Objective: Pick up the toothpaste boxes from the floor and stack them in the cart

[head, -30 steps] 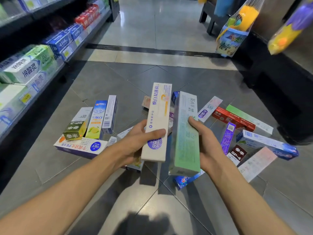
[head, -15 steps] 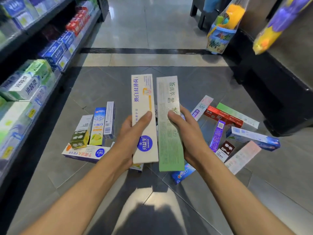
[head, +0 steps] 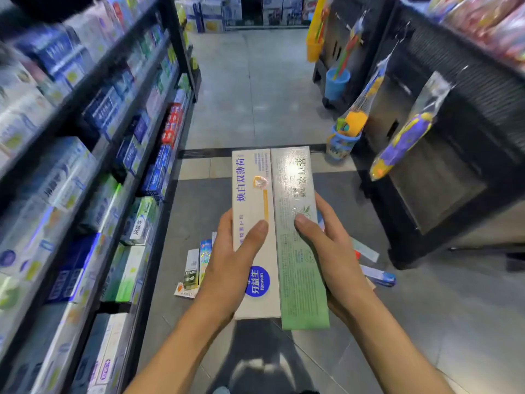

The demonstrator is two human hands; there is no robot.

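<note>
I hold the white box (head: 252,223) in my left hand (head: 230,268) and the green box (head: 298,251) in my right hand (head: 332,257), side by side, touching, up above more boxes (head: 196,268) on the floor (head: 426,308).

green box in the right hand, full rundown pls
The green toothpaste box is a long, slim carton, apparently glossy card: pale silvery-green at the far end with glare, fading to plain green at the near end, with printed characters, a leaf motif and fine text. It is held lengthwise, pointing away, above the floor. The right hand grips it, thumb on top. Its left edge lies flush against the white toothpaste box held by the left hand.
</note>
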